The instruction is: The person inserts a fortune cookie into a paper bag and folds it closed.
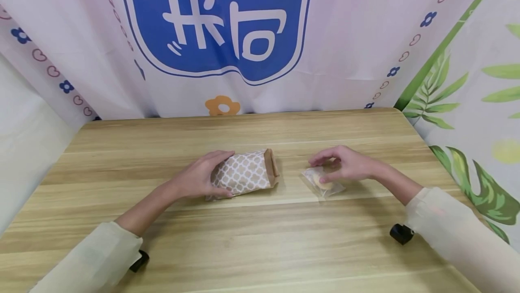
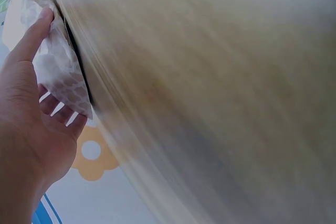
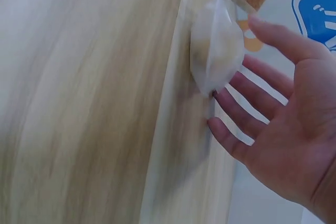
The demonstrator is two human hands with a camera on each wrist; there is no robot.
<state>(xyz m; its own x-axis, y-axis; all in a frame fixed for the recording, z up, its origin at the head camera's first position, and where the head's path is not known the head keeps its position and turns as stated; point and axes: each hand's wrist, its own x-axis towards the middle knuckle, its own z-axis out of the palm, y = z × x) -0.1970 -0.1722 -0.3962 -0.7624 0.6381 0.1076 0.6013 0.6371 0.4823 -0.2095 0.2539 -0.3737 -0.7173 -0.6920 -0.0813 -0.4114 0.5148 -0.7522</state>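
A tan paper bag [image 1: 243, 173] with a white lattice pattern lies on its side, its brown-edged mouth facing right. My left hand [image 1: 203, 175] holds it by the closed end, thumb along the near side and fingers on the far side. In the left wrist view the thumb lies against the bag [image 2: 58, 61]. To the right, a small clear packet [image 1: 331, 188] with a pale round piece inside lies at my right hand [image 1: 345, 164]. The right thumb touches the packet, while the loosely spread fingers [image 3: 257, 95] stay close beside it in the right wrist view.
Both things are on a wood-grain table [image 1: 260, 248]. A printed curtain [image 1: 345, 58] hangs behind the table's back edge, and a leaf-patterned cloth [image 1: 487, 148] hangs along the right side.
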